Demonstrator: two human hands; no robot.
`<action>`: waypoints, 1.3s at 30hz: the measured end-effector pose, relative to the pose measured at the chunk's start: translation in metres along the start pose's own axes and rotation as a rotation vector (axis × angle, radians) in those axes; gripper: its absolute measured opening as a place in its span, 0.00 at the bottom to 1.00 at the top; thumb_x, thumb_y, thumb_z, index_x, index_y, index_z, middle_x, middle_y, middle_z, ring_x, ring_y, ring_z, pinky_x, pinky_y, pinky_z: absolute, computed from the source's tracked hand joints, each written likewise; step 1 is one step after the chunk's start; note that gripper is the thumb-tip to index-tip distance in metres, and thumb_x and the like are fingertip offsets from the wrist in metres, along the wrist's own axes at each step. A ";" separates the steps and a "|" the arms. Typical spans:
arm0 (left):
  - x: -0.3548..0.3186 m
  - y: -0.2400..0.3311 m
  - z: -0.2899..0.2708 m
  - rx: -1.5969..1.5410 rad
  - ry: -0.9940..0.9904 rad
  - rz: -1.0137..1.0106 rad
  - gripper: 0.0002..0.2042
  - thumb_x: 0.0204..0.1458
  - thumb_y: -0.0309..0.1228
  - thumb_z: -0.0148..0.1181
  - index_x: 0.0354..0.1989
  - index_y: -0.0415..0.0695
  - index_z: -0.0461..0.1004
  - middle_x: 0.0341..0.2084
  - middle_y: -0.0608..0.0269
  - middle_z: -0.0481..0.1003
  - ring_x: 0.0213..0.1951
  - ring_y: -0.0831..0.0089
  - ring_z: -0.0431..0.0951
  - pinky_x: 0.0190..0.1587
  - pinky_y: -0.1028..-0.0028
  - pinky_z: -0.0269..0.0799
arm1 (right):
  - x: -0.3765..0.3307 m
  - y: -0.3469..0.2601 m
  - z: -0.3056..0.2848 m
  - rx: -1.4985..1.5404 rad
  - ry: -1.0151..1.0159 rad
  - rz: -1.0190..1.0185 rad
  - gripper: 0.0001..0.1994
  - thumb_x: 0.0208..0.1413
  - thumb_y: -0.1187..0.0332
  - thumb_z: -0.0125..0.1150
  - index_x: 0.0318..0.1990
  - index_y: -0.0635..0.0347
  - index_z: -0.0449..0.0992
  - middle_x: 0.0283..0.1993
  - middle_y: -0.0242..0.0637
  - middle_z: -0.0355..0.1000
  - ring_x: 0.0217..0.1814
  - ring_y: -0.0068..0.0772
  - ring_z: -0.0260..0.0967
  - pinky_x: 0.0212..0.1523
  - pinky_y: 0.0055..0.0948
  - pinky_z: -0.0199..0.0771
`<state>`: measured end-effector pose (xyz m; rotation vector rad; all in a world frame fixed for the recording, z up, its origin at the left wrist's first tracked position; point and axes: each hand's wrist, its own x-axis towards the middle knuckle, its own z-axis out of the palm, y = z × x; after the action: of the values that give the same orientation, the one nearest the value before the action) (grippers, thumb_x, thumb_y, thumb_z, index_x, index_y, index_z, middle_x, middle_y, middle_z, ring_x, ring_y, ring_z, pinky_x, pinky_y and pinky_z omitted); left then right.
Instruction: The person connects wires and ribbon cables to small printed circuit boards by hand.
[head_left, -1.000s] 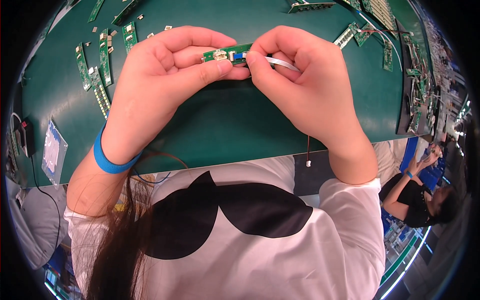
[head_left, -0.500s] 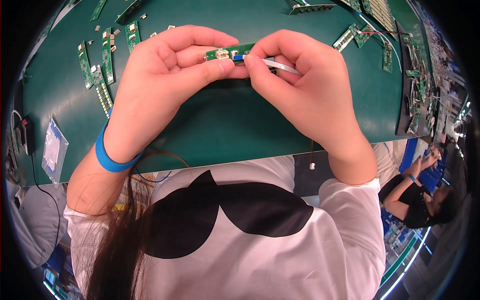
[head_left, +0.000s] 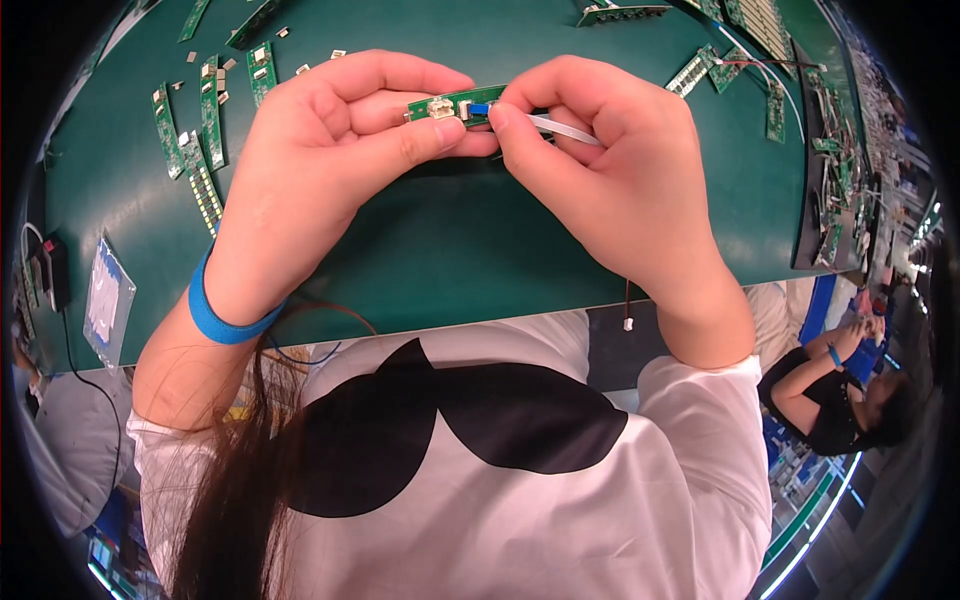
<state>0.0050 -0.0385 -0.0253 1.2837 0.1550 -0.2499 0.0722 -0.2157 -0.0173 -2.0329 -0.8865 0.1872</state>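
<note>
Between the thumb and fingers of my left hand point(head_left: 345, 140) is a narrow green circuit board point(head_left: 425, 108) with a cream socket on it. My right hand point(head_left: 610, 150) pinches a flat white ribbon cable point(head_left: 570, 131) close to its blue end point(head_left: 479, 109). That blue end lies against a small white connector on the board; whether it is seated inside cannot be made out. The fingers of my right hand hide the board's right end. A blue wrist strap point(head_left: 225, 312) circles my left wrist.
On the green table point(head_left: 480, 240), several strip boards point(head_left: 210, 112) and small loose parts lie at the left. More boards point(head_left: 693, 72) and wires are at the upper right, near a dark tray point(head_left: 812, 170). A clear bag point(head_left: 107, 300) lies left. Another person point(head_left: 835, 390) sits at the far right.
The blue end of the ribbon cable has shifted slightly up against the connector, and the board is tilted a little differently. Both hands keep their hold.
</note>
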 end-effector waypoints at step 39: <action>0.001 -0.002 0.000 0.060 0.008 0.029 0.12 0.52 0.19 0.51 0.46 0.32 0.68 0.36 0.53 0.76 0.41 0.69 0.77 0.46 0.76 0.71 | 0.002 -0.001 0.005 -0.018 -0.021 0.067 0.03 0.44 0.74 0.58 0.23 0.63 0.72 0.18 0.40 0.68 0.19 0.39 0.66 0.21 0.32 0.64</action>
<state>0.0050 -0.0394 -0.0271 1.3461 0.1363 -0.2261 0.0706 -0.2108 -0.0192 -2.0818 -0.8365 0.2387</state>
